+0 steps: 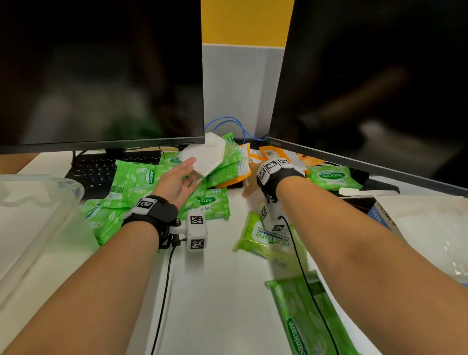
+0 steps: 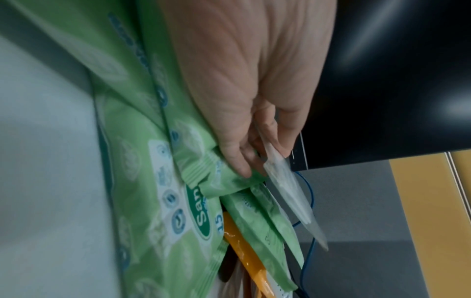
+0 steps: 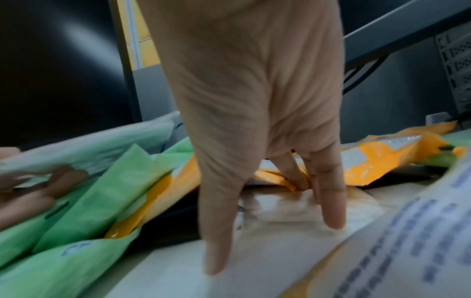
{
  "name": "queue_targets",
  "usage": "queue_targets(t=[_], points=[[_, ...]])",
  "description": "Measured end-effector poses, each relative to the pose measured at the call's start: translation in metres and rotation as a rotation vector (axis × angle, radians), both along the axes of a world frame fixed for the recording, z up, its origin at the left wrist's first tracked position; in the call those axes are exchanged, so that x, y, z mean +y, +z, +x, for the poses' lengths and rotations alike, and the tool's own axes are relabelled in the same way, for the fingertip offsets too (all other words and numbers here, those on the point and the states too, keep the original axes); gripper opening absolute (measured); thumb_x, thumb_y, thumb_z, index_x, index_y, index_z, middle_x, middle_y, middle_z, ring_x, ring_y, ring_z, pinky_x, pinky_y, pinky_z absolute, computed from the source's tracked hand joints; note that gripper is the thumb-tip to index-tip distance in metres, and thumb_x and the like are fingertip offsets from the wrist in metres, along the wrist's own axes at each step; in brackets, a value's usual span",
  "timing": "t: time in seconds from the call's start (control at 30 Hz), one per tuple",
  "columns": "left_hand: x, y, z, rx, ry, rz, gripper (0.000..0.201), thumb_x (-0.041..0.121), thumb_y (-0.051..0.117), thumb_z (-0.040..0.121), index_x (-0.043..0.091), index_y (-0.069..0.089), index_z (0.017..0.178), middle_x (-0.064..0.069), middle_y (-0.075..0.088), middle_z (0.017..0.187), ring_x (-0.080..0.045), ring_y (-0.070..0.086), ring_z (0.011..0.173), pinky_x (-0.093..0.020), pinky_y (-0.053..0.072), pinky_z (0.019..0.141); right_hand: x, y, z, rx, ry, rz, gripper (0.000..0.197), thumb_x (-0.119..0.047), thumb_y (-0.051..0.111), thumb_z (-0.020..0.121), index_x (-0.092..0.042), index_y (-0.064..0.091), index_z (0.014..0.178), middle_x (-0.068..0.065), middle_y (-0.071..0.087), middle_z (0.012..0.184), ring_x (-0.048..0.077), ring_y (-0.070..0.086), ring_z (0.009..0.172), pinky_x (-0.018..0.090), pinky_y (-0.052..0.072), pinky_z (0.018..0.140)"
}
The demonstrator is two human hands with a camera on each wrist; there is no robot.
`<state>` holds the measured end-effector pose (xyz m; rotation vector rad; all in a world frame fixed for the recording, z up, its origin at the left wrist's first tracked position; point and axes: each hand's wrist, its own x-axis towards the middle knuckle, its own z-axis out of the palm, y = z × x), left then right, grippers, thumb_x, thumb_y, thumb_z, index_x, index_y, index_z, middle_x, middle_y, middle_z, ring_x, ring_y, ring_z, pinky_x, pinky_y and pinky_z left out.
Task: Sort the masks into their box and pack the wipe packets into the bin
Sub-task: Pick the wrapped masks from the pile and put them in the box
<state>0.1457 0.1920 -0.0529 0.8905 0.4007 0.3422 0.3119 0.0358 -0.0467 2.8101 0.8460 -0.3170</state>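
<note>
1. White worktop [image 1: 218,297] carries two dark monitors at the back, a black keyboard [image 1: 94,171] under the left one, and a yellow wall shows between them.
2. Green wipe packets [image 1: 132,181] lie heaped in the middle, orange packets [image 1: 280,154] behind them, and more green ones lie nearer the person.
3. Left hand [image 1: 177,182] has its grip on a wrapped white mask [image 1: 205,157], pinched between thumb and fingers and lifted just above the green heap; the left wrist view shows the clear wrapper's edge [image 2: 285,181] between the fingers.
4. Right hand [image 3: 254,125] reaches into the orange packets, fingers mostly straight and splayed, touching a pale wrapper [image 3: 293,211]; its grip looks released.
5. Clear plastic bin [image 1: 37,210] stands at the left edge.
6. Mask box [image 1: 382,214] sits at the right, beside a clear wrapper.
</note>
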Motion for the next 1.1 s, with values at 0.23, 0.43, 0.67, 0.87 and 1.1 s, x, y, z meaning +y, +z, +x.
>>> queue_targets(t=[0.23,0.43,0.67,0.87,1.1], points=[[-0.003,0.003,-0.005,-0.028,0.010,-0.022,0.021,0.000,0.045,0.097,0.010,0.061,0.107,-0.012,0.059,0.120,-0.023,0.058,0.103,-0.037,0.048,0.095,0.014,0.000,0.005,-0.013,-0.027,-0.067,0.102,-0.075,0.074,0.044,-0.033,0.050,0.134,0.003,0.048,0.143,0.034,0.048,0.127,0.053,0.041,0.101],[-0.007,0.004,-0.006,-0.059,0.004,-0.055,0.019,0.002,0.045,0.097,0.012,0.059,0.104,-0.014,0.053,0.133,-0.020,0.061,0.097,-0.029,0.058,0.073,0.009,0.000,0.000,0.029,-0.075,-0.060,0.079,-0.051,0.079,0.064,-0.024,0.051,0.134,0.008,0.054,0.136,0.034,0.054,0.119,0.049,0.046,0.098],[-0.008,0.002,-0.004,-0.066,0.001,-0.074,0.021,0.001,0.045,0.097,0.010,0.058,0.110,-0.016,0.047,0.142,-0.026,0.053,0.114,-0.034,0.050,0.086,-0.006,0.002,-0.003,-0.008,-0.050,-0.071,0.086,-0.043,0.078,0.068,-0.025,0.038,0.143,0.012,0.043,0.145,0.037,0.045,0.128,0.048,0.041,0.099],[-0.008,0.001,-0.003,-0.073,0.009,-0.054,0.024,0.000,0.043,0.097,0.013,0.057,0.112,-0.014,0.050,0.135,-0.021,0.058,0.101,-0.032,0.051,0.080,-0.009,0.004,-0.004,-0.018,0.027,-0.044,0.064,-0.029,0.071,0.081,-0.019,0.042,0.138,0.011,0.047,0.141,0.035,0.046,0.128,0.046,0.041,0.105],[-0.008,0.000,-0.001,-0.048,0.050,-0.033,0.053,-0.005,0.043,0.096,0.019,0.034,0.143,-0.012,0.049,0.131,-0.023,0.058,0.105,-0.038,0.055,0.080,-0.024,0.035,-0.019,-0.007,-0.136,0.290,0.039,-0.050,0.050,0.084,-0.022,0.063,0.108,0.003,0.062,0.103,0.028,0.060,0.099,0.035,0.049,0.086]])
